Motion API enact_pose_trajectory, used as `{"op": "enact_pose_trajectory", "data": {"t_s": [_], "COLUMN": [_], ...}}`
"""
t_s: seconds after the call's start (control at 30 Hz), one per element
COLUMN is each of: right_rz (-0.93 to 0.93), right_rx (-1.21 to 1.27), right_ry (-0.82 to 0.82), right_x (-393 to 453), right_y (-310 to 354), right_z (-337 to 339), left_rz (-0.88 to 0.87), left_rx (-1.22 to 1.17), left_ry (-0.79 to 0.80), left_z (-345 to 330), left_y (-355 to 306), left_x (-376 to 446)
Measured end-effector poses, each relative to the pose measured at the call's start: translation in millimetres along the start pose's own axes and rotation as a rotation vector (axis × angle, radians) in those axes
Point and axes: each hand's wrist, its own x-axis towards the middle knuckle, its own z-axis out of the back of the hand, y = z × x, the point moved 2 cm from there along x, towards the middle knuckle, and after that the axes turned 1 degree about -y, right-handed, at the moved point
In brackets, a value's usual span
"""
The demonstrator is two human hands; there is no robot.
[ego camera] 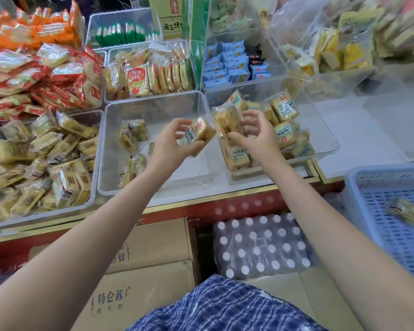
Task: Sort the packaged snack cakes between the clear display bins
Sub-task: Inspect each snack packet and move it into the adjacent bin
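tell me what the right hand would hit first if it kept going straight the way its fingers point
Probably the upright snack cake pack its fingers already curl around; the right hand points up-left. Past that likely the bin's clear wall, though depth is unclear.

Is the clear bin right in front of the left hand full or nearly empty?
Nearly empty. The middle bin holds only a few snack cakes scattered on its bare bottom, while the bin to its left is heaped.

middle bin left of right bin | basket far right
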Motion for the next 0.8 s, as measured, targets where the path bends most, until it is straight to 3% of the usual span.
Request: {"op": "enact_pose_trajectory", "data": {"t_s": [0.1, 0.17, 0.3, 0.43, 0.6, 0.8], "right_rz": [-0.108, -0.201, -0.353, -0.315, -0.301, -0.151], "right_rx": [-0.062, -0.095, 0.037, 0.122, 0.042, -0.035], "right_ry": [-0.286, -0.388, -0.343, -0.347, -0.369, -0.227], "right_x": [21.1, 40.4, 65.8, 61.9, 50.2, 44.5], "right_y": [-6.8, -10.9, -25.5, -35.0, -43.3, -19.7], "right_z": [21.6, 34.1, 46.8, 54.0, 63.8, 37.4], "left_rz": [0.002, -0.026, -0.045, -0.067, -0.222, -0.124], "left_rx": [0.008, 0.040, 0.077, 0.117, 0.186, 0.111], "left_ry": [-0.031, -0.056, -0.031, -0.010, 0.145, -0.058], "left_z": [-21.7, -37.2, -63.2, -82.2, -106.8, -79.2], "left_y": [-19.2, -30.4, -42.7, -47.3, -46.4, -9.2], "left_x": [17.3, 28.3, 47.2, 65.3, 73.1, 57.0]}}
